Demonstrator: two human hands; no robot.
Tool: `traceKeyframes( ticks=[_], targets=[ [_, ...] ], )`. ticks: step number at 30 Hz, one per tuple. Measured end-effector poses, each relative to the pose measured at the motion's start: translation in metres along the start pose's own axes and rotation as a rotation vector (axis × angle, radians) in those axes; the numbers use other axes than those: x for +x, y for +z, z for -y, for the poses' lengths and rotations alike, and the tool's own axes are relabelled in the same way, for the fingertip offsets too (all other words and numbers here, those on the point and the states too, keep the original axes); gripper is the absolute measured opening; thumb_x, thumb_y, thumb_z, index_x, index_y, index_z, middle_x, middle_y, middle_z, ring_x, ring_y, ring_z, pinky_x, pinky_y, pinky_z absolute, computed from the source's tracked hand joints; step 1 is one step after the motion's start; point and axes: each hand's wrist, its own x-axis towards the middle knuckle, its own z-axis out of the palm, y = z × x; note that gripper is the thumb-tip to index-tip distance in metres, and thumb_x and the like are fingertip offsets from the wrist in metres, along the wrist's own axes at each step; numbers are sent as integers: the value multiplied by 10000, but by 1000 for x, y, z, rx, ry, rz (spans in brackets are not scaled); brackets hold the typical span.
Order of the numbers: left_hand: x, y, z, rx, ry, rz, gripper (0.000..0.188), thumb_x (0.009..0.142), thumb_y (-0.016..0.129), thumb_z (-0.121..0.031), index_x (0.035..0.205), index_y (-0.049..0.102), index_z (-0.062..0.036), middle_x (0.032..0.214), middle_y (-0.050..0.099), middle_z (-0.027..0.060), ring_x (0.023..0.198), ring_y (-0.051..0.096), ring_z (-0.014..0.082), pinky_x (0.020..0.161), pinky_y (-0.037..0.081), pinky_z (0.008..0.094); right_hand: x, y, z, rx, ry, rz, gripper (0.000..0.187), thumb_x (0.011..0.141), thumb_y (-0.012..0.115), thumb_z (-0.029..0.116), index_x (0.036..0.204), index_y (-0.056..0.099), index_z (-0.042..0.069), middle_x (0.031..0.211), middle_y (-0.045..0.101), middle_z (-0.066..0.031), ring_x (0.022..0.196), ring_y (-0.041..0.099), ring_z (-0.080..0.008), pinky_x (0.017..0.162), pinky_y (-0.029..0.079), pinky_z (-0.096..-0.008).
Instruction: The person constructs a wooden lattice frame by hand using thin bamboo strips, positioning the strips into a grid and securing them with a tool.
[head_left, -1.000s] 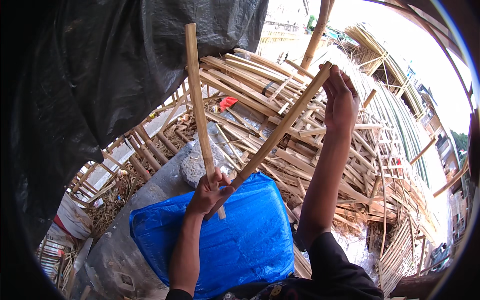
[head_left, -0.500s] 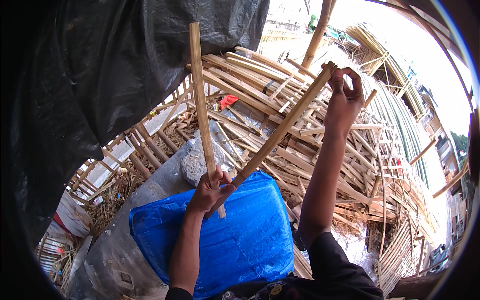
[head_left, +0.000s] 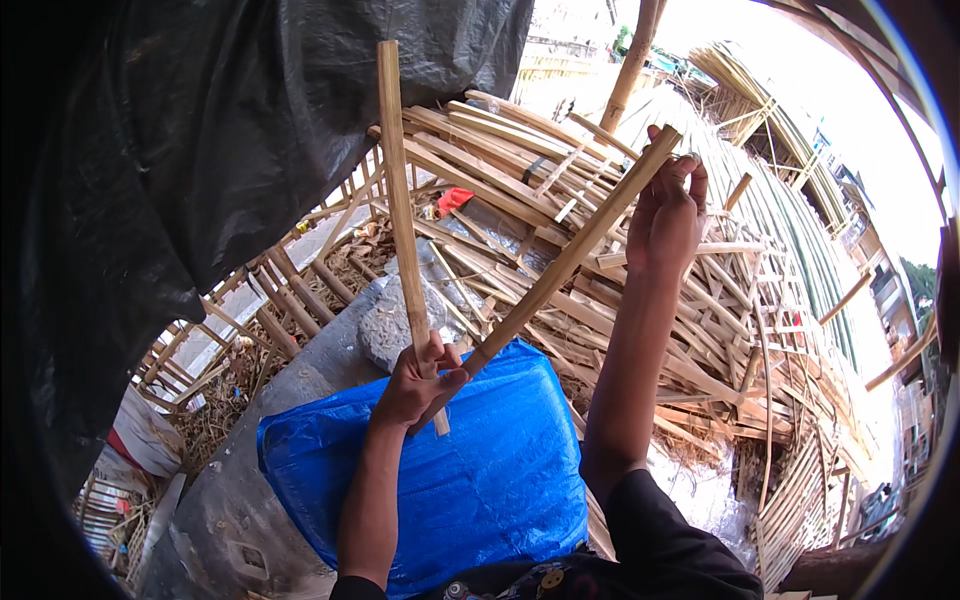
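Observation:
My left hand (head_left: 420,385) is closed round the lower ends of two split bamboo strips, which spread apart in a V. One bamboo strip (head_left: 398,190) stands nearly upright, its short lower end sticking out below my fingers. The wider bamboo strip (head_left: 575,252) slants up to the right. At its top end my right hand (head_left: 670,195) is closed, fingers curled and the thumb partly hidden behind the strip. Below both strips, a blue plastic sheet (head_left: 490,470) covers something bulky in front of me.
A large heap of split bamboo (head_left: 690,330) fills the right and middle. Black plastic sheeting (head_left: 200,130) hangs at the upper left. A rough grey stone (head_left: 395,325) sits behind the blue sheet. A bamboo pole (head_left: 632,75) rises at the back.
My right hand has turned and shifted slightly left and down at the slanting strip's top end, its fingers now curled closer in. My left hand and the upright strip have barely moved.

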Motion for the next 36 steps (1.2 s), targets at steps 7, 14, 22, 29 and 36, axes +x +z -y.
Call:
traceKeyframes(
  ticks=[7, 14, 22, 29, 36],
  targets=[
    [1, 0, 3, 34, -24, -18, 406, 838, 762, -14, 871, 386, -165, 803, 568, -15, 820, 628, 105, 748, 500, 277, 5, -13, -12, 201, 91, 35, 45, 1034, 461, 86, 1040, 496, 59, 1194, 625, -244, 1097, 613, -217, 1006, 450, -370],
    [2, -4, 7, -6, -41, -18, 410, 835, 767, -19, 871, 386, -167, 807, 569, -13, 807, 629, 103, 744, 501, 277, 0, -11, -15, 138, 81, 26, 95, 1050, 441, 129, 1030, 511, 68, 1257, 607, -235, 1186, 574, -237, 1010, 445, -387],
    [1, 0, 1, -23, -4, 19, 467, 827, 772, 0, 842, 338, -172, 792, 532, -25, 725, 534, 50, 639, 450, 218, -2, -3, 2, -27, -9, 34, 144, 1027, 535, 190, 1086, 505, 62, 1173, 654, -244, 1185, 608, -272, 999, 455, -411],
    [-6, -10, -1, -12, 12, 28, 444, 827, 772, 0, 857, 361, -165, 802, 534, -20, 765, 556, 56, 658, 453, 219, -14, 9, 8, -51, -20, -17, 202, 1000, 592, 208, 1116, 501, 69, 1144, 666, -218, 1157, 617, -255, 975, 449, -388],
    [8, 6, 13, 45, -56, 26, 404, 841, 778, -67, 873, 386, -159, 796, 559, -7, 711, 548, 64, 643, 454, 215, 17, -31, 31, 126, 188, 53, 217, 972, 633, 248, 1066, 661, 55, 1120, 682, -131, 993, 630, -173, 832, 517, -315]
  ],
)
